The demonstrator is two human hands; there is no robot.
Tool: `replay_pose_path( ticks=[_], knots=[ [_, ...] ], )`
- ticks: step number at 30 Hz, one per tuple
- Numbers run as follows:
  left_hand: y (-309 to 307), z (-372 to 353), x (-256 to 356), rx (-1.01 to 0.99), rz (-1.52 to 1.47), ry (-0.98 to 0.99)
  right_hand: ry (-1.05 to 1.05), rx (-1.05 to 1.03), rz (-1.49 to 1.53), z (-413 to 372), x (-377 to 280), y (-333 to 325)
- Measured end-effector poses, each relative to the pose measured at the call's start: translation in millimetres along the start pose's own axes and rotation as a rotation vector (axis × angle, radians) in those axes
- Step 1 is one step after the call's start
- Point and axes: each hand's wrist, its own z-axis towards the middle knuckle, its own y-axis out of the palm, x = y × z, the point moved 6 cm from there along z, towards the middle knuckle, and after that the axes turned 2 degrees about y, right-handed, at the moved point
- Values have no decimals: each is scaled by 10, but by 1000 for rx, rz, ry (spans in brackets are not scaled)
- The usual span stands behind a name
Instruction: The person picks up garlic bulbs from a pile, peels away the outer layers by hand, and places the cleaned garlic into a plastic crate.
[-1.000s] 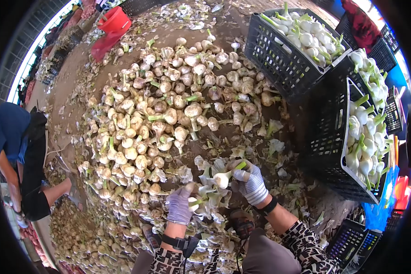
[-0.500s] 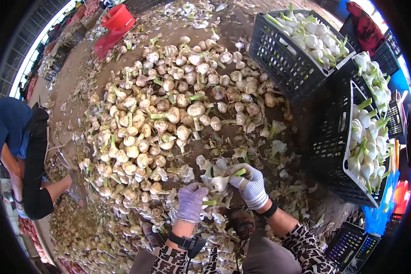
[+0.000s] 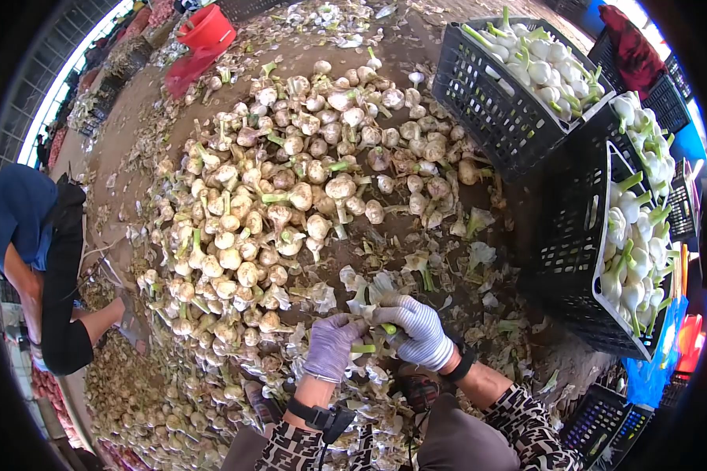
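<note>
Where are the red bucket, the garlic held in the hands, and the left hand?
red bucket (image 3: pixel 206 30): head view, on its side wall.
garlic (image 3: pixel 387 328): head view, on its green stem.
left hand (image 3: pixel 331 345): head view, on the back of the purple glove.

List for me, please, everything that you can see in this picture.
garlic pile: many bulbs, tan with green stems, ground centre
crates: two nearest, black, right, filled with peeled garlic
peeled garlic: many, white, in the crates
bucket: one, red, top left
peel scraps: many, pale, ground around the hands
other person: one, blue top, left edge
held garlic: one, white with green stem, between both hands
left hand: one, purple glove, gripping the held garlic
right hand: one, white striped glove, gripping the held garlic
</note>
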Motion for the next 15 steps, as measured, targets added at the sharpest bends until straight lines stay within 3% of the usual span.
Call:
replay_pose_path(
  ticks=[2,4,5,6,8,10,12,13,15],
  knots=[
    [-5,6,-6,5,-44,13,-16,-9,-62,-5,0,31],
    [-17,-5,-3,10,-85,26,213,150,343,-19,186,2],
    [-21,-16,2,11,-112,23,562,174,826,-112,313,97],
    [-20,-12,10,11,-138,22,557,175,823,-90,306,59],
    [-66,26,-44,59,-145,31,761,212,1049,-159,395,68],
    [-162,118,-156,102,-147,39,800,212,1081,-250,574,200],
    [-344,214,-192,198,147,159,643,392,1416,-344,779,320],
    [-425,143,-177,329,235,38,727,361,1445,-242,548,152],
    [-557,132,-241,358,130,36,741,342,1461,-210,594,60]
  ],
)
